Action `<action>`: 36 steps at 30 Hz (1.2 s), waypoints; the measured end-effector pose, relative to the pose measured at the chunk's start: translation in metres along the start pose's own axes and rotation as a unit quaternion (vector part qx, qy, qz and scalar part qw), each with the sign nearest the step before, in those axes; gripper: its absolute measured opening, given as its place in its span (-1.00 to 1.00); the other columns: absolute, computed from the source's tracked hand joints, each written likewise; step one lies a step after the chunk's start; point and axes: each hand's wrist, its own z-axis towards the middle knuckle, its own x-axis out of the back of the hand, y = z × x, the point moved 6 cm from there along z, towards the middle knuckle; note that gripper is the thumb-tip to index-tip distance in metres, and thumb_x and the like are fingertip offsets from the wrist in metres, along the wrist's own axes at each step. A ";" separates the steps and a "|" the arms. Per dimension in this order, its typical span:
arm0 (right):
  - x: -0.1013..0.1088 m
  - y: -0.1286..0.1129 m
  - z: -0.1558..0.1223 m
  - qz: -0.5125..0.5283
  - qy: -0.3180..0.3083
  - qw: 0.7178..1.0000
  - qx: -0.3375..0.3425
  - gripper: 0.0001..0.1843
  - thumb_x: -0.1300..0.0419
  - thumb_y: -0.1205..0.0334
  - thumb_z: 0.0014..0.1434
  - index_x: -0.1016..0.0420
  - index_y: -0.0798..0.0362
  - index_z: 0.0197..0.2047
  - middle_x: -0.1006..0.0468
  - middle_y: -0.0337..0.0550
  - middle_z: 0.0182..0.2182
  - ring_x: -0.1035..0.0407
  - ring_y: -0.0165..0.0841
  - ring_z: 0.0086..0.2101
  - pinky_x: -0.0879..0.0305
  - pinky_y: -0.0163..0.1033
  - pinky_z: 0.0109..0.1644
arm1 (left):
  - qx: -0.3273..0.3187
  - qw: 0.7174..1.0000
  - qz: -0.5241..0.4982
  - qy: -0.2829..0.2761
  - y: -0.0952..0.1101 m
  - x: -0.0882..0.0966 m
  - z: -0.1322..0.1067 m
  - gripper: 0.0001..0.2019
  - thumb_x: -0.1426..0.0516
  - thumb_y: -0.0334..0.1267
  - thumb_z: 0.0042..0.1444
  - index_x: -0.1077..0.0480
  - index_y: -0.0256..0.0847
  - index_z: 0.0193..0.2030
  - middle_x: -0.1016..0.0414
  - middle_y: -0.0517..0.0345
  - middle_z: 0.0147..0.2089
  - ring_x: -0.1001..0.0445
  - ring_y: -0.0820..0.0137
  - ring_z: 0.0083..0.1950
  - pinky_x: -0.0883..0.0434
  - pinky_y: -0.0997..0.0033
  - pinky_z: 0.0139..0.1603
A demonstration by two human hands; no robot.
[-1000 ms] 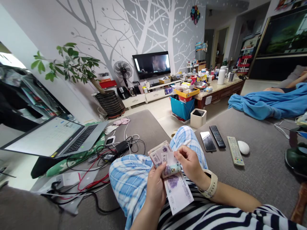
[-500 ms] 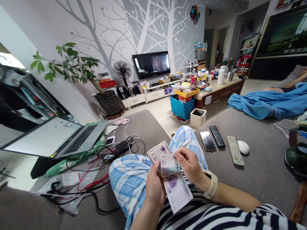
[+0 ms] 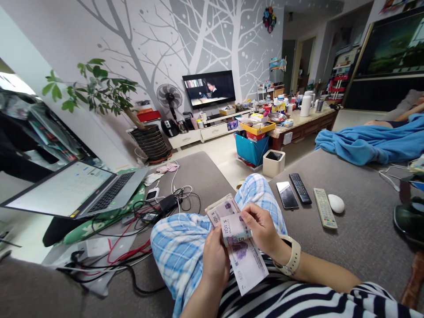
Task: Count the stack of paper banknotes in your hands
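Over my lap, my left hand [image 3: 215, 254] is closed around a stack of purple banknotes [image 3: 221, 210], thumb on top. The upper end of the stack sticks out past the fingers, while a lower end [image 3: 248, 265] hangs toward my striped shirt. My right hand [image 3: 261, 227], wearing a watch with a pale strap [image 3: 293, 256], pinches the edge of one banknote marked 5 [image 3: 233, 227] between thumb and fingers. That note is bent over across the stack. The undersides of the notes and my left fingertips are hidden.
Left on the sofa are an open laptop [image 3: 112, 194], tangled cables and a black adapter [image 3: 168, 203]. To the right lie a phone [image 3: 287, 195], a black remote [image 3: 300, 188], a beige remote [image 3: 325, 208] and a white mouse [image 3: 336, 203]. Farther right, a blue blanket [image 3: 371, 139] lies by another person's limb.
The bent banknote has curled slightly further, and the notes have shifted a little. Both hands stay in nearly the same place. The television picture has changed.
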 end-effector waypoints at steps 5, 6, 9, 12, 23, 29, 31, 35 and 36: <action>0.001 -0.003 -0.002 0.017 0.004 1.000 0.019 -0.71 -0.04 0.10 0.28 -0.34 0.06 -0.43 -0.26 -0.29 -0.55 -0.13 -0.43 -0.51 -0.07 -0.30 -0.42 | 0.011 1.000 -0.010 0.002 0.001 -0.002 0.001 -0.83 -0.23 -0.22 -0.12 -0.49 -0.27 -0.40 -0.56 0.15 -0.40 -0.49 0.38 -0.37 -0.43 0.43 -0.31; 0.001 -0.004 -0.003 0.018 0.004 1.000 0.024 -0.70 -0.04 0.10 0.28 -0.34 0.06 -0.43 -0.26 -0.29 -0.55 -0.13 -0.43 -0.51 -0.06 -0.30 -0.42 | 0.014 1.000 -0.012 -0.001 0.001 -0.002 0.001 -0.83 -0.23 -0.22 -0.12 -0.49 -0.28 -0.39 -0.57 0.14 -0.39 -0.50 0.37 -0.37 -0.44 0.42 -0.31; 0.002 -0.006 -0.004 0.020 0.004 0.999 0.031 -0.68 -0.04 0.08 0.29 -0.34 0.06 -0.43 -0.26 -0.29 -0.56 -0.13 -0.42 -0.52 -0.05 -0.30 -0.43 | 0.017 1.000 -0.012 -0.004 0.001 -0.002 0.001 -0.81 -0.24 -0.20 -0.13 -0.49 -0.28 -0.40 -0.58 0.11 -0.38 -0.51 0.35 -0.36 -0.44 0.40 -0.31; 0.002 -0.007 -0.005 0.023 0.001 0.999 0.036 -0.67 -0.03 0.07 0.30 -0.34 0.06 -0.44 -0.25 -0.30 -0.58 -0.12 -0.43 -0.53 -0.04 -0.29 -0.45 | 0.013 1.000 -0.002 -0.003 0.002 -0.002 0.000 -0.81 -0.24 -0.19 -0.14 -0.49 -0.29 -0.43 -0.57 0.12 -0.41 -0.49 0.37 -0.40 -0.44 0.41 -0.32; 0.001 -0.007 -0.004 0.031 -0.004 0.999 0.041 -0.62 -0.04 0.04 0.29 -0.29 0.05 -0.50 -0.18 -0.32 -0.62 -0.06 -0.44 -0.56 0.01 -0.29 -0.48 | 0.002 1.000 0.018 -0.018 0.006 -0.006 -0.001 -0.84 -0.21 -0.24 -0.12 -0.50 -0.30 -0.44 -0.53 0.12 -0.47 -0.44 0.38 -0.44 -0.40 0.44 -0.39; 0.001 -0.009 -0.004 0.032 -0.007 0.999 0.043 -0.61 -0.04 0.03 0.29 -0.27 0.04 -0.51 -0.18 -0.32 -0.62 -0.06 -0.44 -0.56 0.01 -0.29 -0.48 | 0.009 1.000 0.013 -0.012 0.006 -0.006 -0.002 -0.84 -0.21 -0.24 -0.12 -0.51 -0.29 -0.41 -0.56 0.11 -0.43 -0.45 0.38 -0.43 -0.42 0.41 -0.34; 0.001 -0.009 -0.005 0.036 -0.009 0.998 0.045 -0.62 -0.04 0.03 0.29 -0.27 0.05 -0.51 -0.18 -0.32 -0.62 -0.07 -0.44 -0.56 0.01 -0.29 -0.47 | 0.005 1.000 0.019 -0.011 0.007 -0.006 -0.002 -0.85 -0.22 -0.25 -0.12 -0.51 -0.29 -0.42 -0.55 0.12 -0.44 -0.44 0.37 -0.42 -0.42 0.41 -0.35; 0.000 -0.012 -0.005 0.043 -0.011 0.997 0.058 -0.63 -0.04 0.07 0.30 -0.27 0.05 -0.51 -0.18 -0.32 -0.62 -0.07 -0.45 -0.55 0.01 -0.30 -0.47 | -0.001 0.999 0.034 -0.017 0.009 -0.007 -0.003 -0.88 -0.21 -0.24 -0.12 -0.50 -0.27 -0.48 -0.54 0.13 -0.47 -0.43 0.36 -0.44 -0.42 0.40 -0.37; 0.000 -0.012 -0.005 0.045 -0.011 0.997 0.060 -0.63 -0.04 0.08 0.30 -0.27 0.05 -0.51 -0.19 -0.32 -0.61 -0.08 -0.45 -0.55 0.00 -0.30 -0.46 | -0.002 0.999 0.037 -0.016 0.009 -0.007 -0.002 -0.88 -0.20 -0.24 -0.12 -0.49 -0.26 -0.50 -0.53 0.13 -0.48 -0.42 0.36 -0.45 -0.41 0.40 -0.38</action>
